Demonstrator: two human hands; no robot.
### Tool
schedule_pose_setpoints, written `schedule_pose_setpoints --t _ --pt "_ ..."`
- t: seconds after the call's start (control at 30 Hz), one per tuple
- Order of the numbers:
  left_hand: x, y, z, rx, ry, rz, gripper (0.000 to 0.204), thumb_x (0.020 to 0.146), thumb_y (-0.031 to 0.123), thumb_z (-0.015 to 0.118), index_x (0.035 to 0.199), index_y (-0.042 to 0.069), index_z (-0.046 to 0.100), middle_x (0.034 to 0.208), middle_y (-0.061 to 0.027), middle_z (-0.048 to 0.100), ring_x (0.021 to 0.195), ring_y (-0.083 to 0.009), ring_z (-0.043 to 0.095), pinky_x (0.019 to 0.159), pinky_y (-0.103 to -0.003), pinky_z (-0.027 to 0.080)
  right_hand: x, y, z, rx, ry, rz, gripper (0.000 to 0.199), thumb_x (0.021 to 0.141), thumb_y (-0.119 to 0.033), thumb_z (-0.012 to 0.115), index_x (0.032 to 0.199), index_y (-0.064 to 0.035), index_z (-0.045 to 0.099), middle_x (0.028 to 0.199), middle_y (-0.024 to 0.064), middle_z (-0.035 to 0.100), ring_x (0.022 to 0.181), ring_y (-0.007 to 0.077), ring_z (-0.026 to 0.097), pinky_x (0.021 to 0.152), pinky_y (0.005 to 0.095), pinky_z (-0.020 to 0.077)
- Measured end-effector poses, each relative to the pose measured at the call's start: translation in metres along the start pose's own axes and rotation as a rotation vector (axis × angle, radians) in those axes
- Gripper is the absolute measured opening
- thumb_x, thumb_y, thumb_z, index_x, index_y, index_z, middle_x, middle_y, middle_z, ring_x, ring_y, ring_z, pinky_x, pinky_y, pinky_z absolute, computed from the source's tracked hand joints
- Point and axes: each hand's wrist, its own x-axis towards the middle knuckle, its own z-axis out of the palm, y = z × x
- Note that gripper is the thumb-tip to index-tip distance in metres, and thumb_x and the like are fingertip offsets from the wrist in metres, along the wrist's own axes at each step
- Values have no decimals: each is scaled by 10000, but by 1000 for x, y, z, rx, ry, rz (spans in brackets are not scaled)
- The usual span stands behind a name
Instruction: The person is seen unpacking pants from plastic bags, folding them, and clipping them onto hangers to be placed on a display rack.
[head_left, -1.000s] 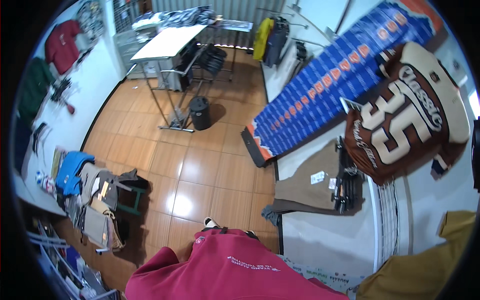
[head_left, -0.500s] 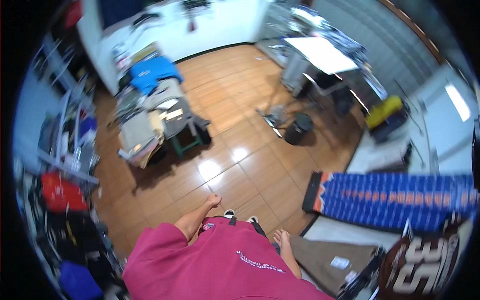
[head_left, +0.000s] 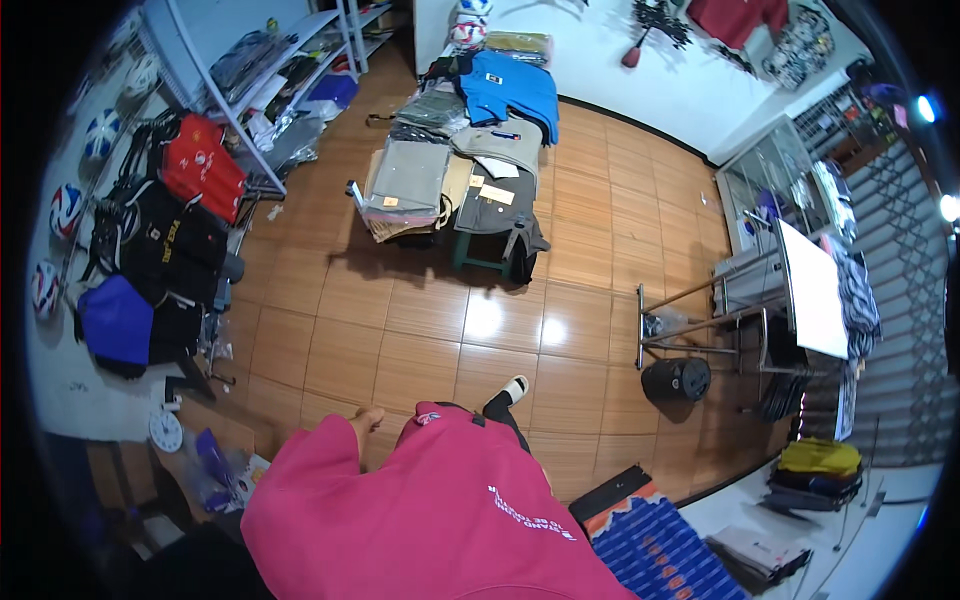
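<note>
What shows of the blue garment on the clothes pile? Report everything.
The blue garment is bright fabric, apparently a short-sleeved shirt, with a small pale-edged patch near its left side. It lies spread at the far end of the clothes pile, its right side draping downward. A beige-grey garment lies against its near edge, plastic-wrapped clothes sit to its left, and a yellowish bundle is behind. What supports it is hidden.
</note>
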Motion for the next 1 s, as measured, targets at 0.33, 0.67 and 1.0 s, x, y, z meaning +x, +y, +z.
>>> schedule_pose_setpoints --t 0.33,0.67,1.0 --pt "-38 62 141 38 8 188 219 833 264 585 766 64 647 700 -68 661 586 -170 641 479 -359 519 169 -66 -73 39 -110 95 242 790 -174 530 558 -104 531 492 45 480 403 153 443 372 332 303" --pt "-13 252 196 455 162 878 205 850 247 576 834 60 658 772 -63 667 636 -168 647 514 -374 524 -121 -501 -115 456 -791 -1189 299 986 -267 521 1125 -9 578 745 47 595 681 156 578 733 339 505" --pt "-71 518 172 360 -48 807 177 877 250 553 923 109 648 814 -61 659 737 -180 646 591 -378 521 -248 -697 -186 505 -1445 -1425 148 962 -107 565 892 -75 692 507 37 523 316 52 365 265 205 263"
